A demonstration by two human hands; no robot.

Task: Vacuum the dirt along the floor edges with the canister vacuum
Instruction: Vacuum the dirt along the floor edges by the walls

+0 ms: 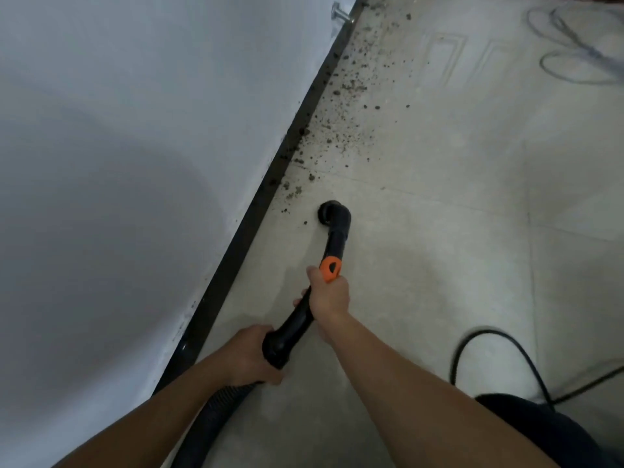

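1. The nozzle (329,212) sat low on the floor tile (422,282) at frame centre, near the dark baseboard (256,214). A few crumbs lay just beside it.
2. The dirt (341,96) ran along the baseboard from centre toward the top of the frame, not yet picked up.
3. Step in hand, as judged: feeding the nozzle up that line. Best done slowly, with the mouth flat to the tile and tucked against the baseboard so clods are drawn in rather than knocked aside. After that, swing out for the stray grains on the open floor.
4. The right hand (329,293) was wrapped closed round the black wand (337,238), just below the orange collar (331,267).
5. The left hand (251,352), lower centre, was closed round the thick cuff (280,346) where the ribbed hose (216,410) joins.
6. A power cord (499,346) looped at lower right, well apart from the nozzle.
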